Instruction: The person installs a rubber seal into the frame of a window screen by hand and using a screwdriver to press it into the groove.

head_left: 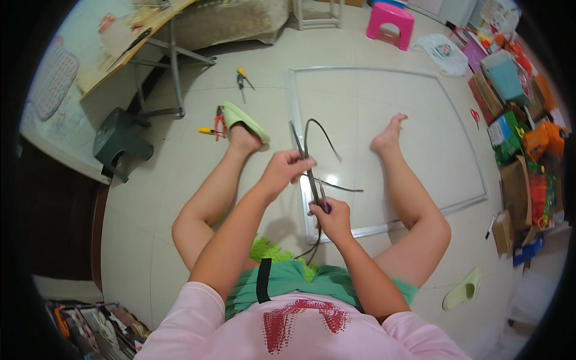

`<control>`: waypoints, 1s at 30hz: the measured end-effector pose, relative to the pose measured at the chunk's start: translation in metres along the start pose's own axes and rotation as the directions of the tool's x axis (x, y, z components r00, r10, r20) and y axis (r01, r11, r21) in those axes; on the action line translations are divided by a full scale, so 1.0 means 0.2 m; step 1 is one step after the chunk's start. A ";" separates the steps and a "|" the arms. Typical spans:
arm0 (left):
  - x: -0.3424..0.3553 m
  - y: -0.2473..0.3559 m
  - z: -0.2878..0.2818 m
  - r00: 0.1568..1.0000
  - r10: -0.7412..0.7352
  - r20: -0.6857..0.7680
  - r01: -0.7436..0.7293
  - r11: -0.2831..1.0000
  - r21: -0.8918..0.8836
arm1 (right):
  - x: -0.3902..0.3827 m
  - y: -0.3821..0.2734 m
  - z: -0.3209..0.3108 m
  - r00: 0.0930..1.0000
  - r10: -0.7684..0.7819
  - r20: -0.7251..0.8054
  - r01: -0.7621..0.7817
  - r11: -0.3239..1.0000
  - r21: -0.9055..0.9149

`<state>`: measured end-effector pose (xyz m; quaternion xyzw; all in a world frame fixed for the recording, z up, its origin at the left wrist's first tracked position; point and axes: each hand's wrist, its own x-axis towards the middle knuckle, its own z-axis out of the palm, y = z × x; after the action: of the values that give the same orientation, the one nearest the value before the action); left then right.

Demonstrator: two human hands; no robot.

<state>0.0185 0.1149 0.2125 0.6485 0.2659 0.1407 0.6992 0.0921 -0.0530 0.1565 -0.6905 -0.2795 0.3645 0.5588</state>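
Observation:
In front of me, my left hand is closed on a dark, flexible rubber-like strip, pinched between thumb and fingers. One end of the strip arches over to the right, and others stick out above and below my hands. Lower and to the right, my right hand is closed around a slim metal tool with a dark purplish handle, mostly hidden by the fingers, so I cannot tell its kind. The strip also runs past this hand's thumb. Beneath both hands lies the left side of a thin silvery rectangular frame on the floor.
Red-handled pliers and yellow-handled screwdrivers lie by my left foot, which wears a green slipper. A dark green stool and a folding table stand left. A pink stool stands far off; boxes crowd the right.

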 end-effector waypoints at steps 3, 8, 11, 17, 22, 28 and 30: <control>0.01 0.22 -0.22 0.983 0.114 -0.144 -0.125 0.989 -0.072 | -0.01 0.04 0.00 0.999 -0.014 0.035 0.019 0.990 -0.140; -0.02 0.54 -0.48 0.885 0.285 -0.367 -0.342 0.935 -0.097 | -0.02 0.07 -0.02 0.996 -0.010 0.087 0.029 0.973 -0.229; -0.05 0.59 -0.57 0.805 0.380 -0.456 -0.454 0.889 -0.059 | -0.04 0.10 0.01 0.993 0.019 0.119 0.010 0.970 -0.241; -0.15 0.69 -0.64 0.676 0.477 -0.561 -0.570 0.822 0.012 | -0.05 0.13 0.05 0.986 0.042 0.162 0.004 0.962 -0.273; -0.14 0.69 -0.62 0.674 0.505 -0.539 -0.571 0.819 0.053 | -0.06 0.13 0.04 0.984 0.071 0.165 -0.023 0.961 -0.277; 0.01 0.70 -0.70 0.655 0.535 -0.534 -0.562 0.817 0.130 | 0.05 0.20 -0.03 0.973 -0.046 0.227 0.136 0.907 -0.398; -0.01 0.37 -0.74 0.735 0.435 -0.521 -0.490 0.871 0.035 | 0.05 0.19 0.05 0.962 0.134 0.238 -0.092 0.979 -0.181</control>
<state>-0.0546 0.2458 0.2823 0.5953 0.2646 0.4910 0.5784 0.0892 -0.0473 0.1155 -0.6987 -0.3370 0.4550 0.4373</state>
